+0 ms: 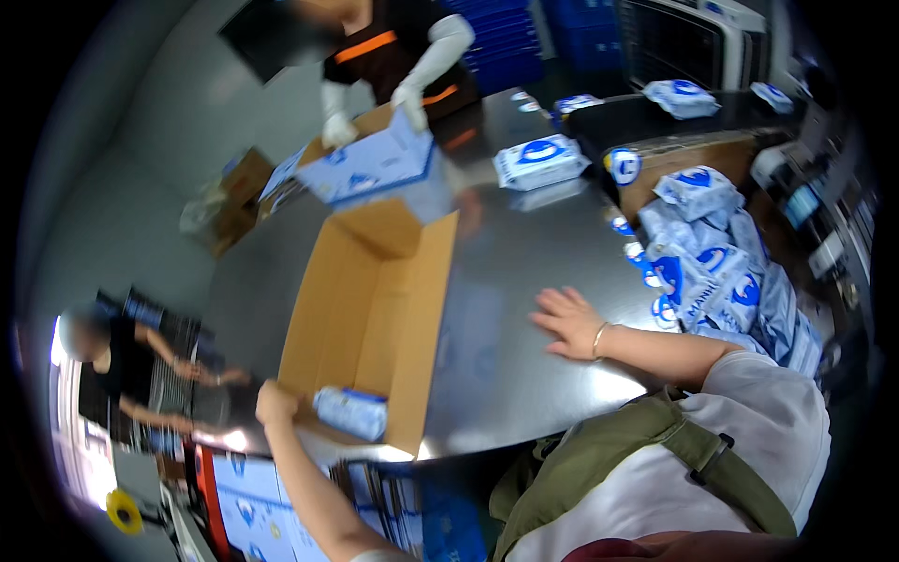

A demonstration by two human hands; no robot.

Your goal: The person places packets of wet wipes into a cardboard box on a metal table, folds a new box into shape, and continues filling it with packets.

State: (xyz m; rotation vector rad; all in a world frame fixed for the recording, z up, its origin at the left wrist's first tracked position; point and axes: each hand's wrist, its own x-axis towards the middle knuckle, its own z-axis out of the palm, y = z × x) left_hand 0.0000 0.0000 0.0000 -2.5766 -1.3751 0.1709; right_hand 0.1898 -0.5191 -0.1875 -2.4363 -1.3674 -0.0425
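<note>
The left hand (276,403) is closed on the near edge of the open cardboard box (375,309), beside a wipes pack (351,412) lying inside. The right hand (569,323) rests flat and open on the shiny table (524,281). Farther off, a co-worker's gloved hands (375,112) hold a white-and-blue packet (375,169) over the box.

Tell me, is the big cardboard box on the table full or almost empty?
Almost empty. The cardboard box lies open, its brown inside mostly bare; only one white-blue wipes pack shows at the near end, beside the left hand.
</note>
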